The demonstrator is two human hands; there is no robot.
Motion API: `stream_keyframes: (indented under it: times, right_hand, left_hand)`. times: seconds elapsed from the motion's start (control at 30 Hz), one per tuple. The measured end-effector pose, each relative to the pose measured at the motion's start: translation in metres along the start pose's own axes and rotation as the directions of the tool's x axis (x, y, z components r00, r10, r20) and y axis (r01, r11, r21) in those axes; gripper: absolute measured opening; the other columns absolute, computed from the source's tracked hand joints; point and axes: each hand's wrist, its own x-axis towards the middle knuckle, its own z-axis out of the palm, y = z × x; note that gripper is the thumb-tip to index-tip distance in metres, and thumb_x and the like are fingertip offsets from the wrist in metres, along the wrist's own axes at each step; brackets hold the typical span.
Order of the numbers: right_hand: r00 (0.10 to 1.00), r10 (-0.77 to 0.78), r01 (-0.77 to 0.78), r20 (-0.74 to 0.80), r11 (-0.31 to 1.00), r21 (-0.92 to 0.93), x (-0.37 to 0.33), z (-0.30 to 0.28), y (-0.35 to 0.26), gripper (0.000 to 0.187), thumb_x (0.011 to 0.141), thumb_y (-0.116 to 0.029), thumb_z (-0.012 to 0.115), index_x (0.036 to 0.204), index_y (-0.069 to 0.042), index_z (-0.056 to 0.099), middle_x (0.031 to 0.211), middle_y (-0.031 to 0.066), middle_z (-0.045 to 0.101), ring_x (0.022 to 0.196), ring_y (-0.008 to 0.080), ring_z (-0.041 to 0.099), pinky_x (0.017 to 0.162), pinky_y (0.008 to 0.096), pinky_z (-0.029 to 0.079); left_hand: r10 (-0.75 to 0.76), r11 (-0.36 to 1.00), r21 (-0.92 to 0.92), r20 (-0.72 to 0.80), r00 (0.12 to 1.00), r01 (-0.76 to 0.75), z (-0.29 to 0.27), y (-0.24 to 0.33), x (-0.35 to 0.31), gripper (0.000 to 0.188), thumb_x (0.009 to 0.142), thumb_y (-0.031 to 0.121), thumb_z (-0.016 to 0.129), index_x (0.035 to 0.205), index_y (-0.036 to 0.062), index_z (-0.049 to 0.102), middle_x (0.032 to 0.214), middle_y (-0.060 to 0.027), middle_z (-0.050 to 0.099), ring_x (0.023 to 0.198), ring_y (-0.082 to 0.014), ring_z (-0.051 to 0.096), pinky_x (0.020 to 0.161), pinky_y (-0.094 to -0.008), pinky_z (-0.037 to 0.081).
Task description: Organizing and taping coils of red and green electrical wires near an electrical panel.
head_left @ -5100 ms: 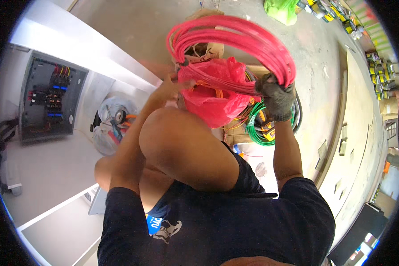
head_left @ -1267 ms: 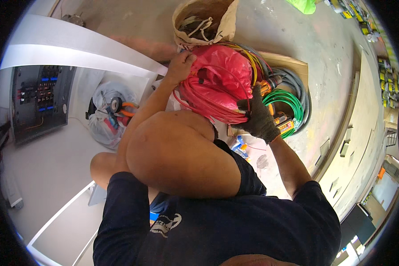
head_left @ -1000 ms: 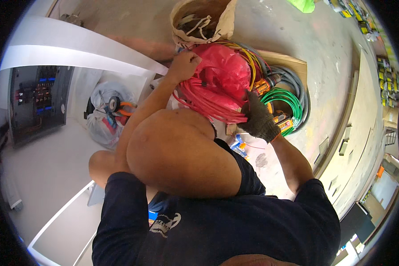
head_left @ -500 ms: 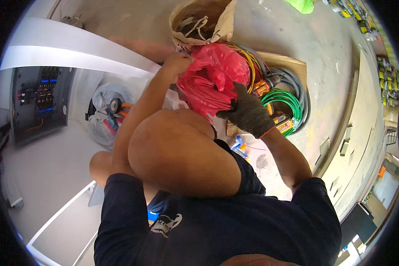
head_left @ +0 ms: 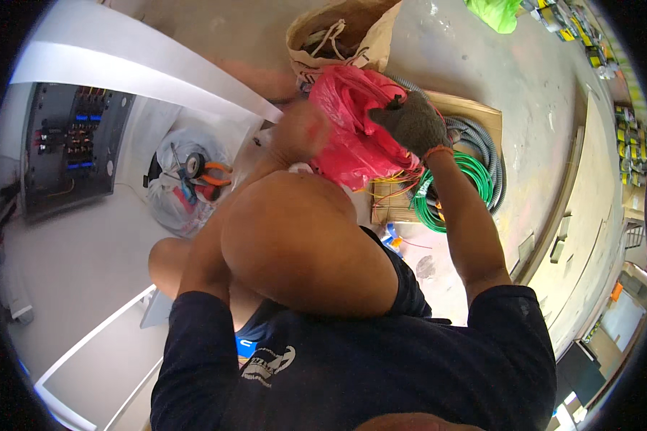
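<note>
A crumpled red plastic bag (head_left: 349,122) lies in front of my raised knee, partly over an open cardboard box (head_left: 392,210). My right hand (head_left: 413,123), in a dark knitted glove, grips the bag's upper right side, its thumb pointing left. Bare and smeared by motion, my left hand (head_left: 302,131) is at the bag's left side; its fingers cannot be made out. Coiled green wire (head_left: 474,179) and grey corrugated conduit (head_left: 485,140) sit in the box beside my right wrist. Red and yellow wires (head_left: 392,183) show under the bag.
Beyond the red bag stands an open brown sack (head_left: 377,43). A white metal frame (head_left: 158,68) and an electrical panel (head_left: 72,151) are at left. Nearby, clear plastic (head_left: 169,205) holds tape and orange-handled pliers (head_left: 214,172). Long pale boards (head_left: 579,208) lie at right.
My right hand has moved up and to the right along the bag. The bag has shifted over the box, covering the orange power tool. My left hand has moved down and slightly right.
</note>
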Motion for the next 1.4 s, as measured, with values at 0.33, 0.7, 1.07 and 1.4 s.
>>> stream_keyframes:
  times: [0.33,0.7,1.07,1.4]
  right_hand:
    - [0.997,-0.079,0.079,-0.009,0.994,-0.076,0.013,0.016,-0.034,0.045,0.071,-0.047,0.075,0.082,-0.004,0.068,0.071,0.0161,0.066,0.067,0.0275,0.063,0.069,0.0408,0.049]
    - [0.971,-0.221,0.222,-0.091,0.975,-0.003,0.025,-0.003,-0.007,0.033,0.081,-0.038,0.068,0.087,-0.005,0.070,0.067,0.0141,0.064,0.064,0.0252,0.062,0.062,0.0378,0.049]
    - [0.945,0.020,0.069,-0.327,0.964,0.258,-0.017,-0.034,-0.047,0.040,0.079,-0.036,0.073,0.083,0.000,0.057,0.060,0.0078,0.058,0.053,0.0169,0.055,0.054,0.0348,0.046]
    - [0.994,0.096,-0.031,-0.060,0.742,0.669,-0.053,0.032,-0.007,0.045,0.078,-0.015,0.077,0.111,-0.001,0.050,0.104,0.0083,0.058,0.078,0.0116,0.057,0.066,0.0289,0.049]
  left_hand:
    - [-0.052,0.687,0.672,0.425,0.904,-0.276,0.089,-0.040,-0.035,0.077,0.077,0.045,0.068,0.130,-0.0070,0.047,0.111,-0.0218,0.060,0.109,-0.0343,0.058,0.089,-0.0474,0.049]
    - [-0.393,0.861,0.507,0.637,0.663,0.023,0.098,-0.035,-0.040,0.066,0.078,0.046,0.067,0.137,0.0215,0.049,0.126,-0.0196,0.054,0.118,-0.0354,0.052,0.095,-0.0507,0.044]
    - [0.258,0.889,0.122,0.664,0.702,-0.441,0.117,-0.037,-0.034,0.053,0.075,0.042,0.071,0.119,0.0127,0.064,0.139,-0.0202,0.042,0.116,-0.0381,0.052,0.097,-0.0486,0.044]
    - [-0.266,0.796,0.493,0.806,0.528,-0.352,0.103,-0.098,-0.052,0.046,0.083,0.031,0.057,0.126,0.0134,0.058,0.128,-0.0166,0.052,0.119,-0.0350,0.052,0.092,-0.0514,0.047]
